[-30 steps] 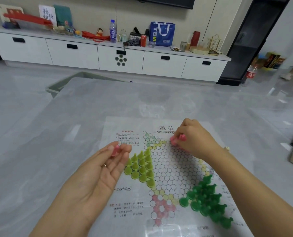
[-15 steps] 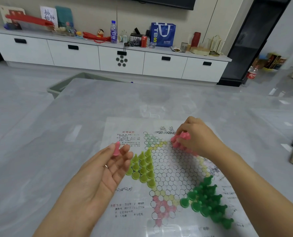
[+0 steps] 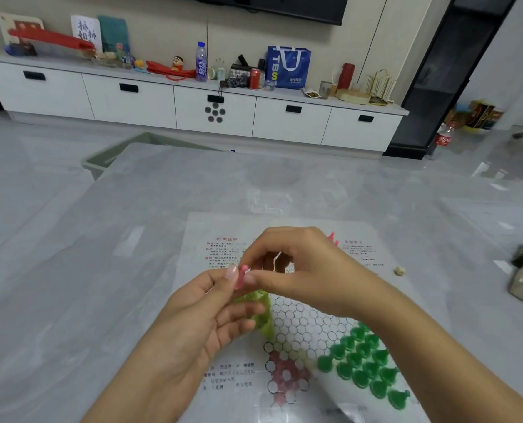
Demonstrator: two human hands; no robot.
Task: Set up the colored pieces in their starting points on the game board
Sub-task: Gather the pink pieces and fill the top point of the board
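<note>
Head view: above the game board (image 3: 303, 325), the left hand (image 3: 202, 319) and right hand (image 3: 296, 270) meet, both pinching one pink piece (image 3: 241, 277) between fingertips. Dark green pieces (image 3: 364, 361) occupy the board's near-right point; light green pieces (image 3: 261, 312) sit beneath the hands.

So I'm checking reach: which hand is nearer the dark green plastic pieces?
Right. The right hand hovers just beyond the dark green plastic pieces; the left hand is across the board.
</note>
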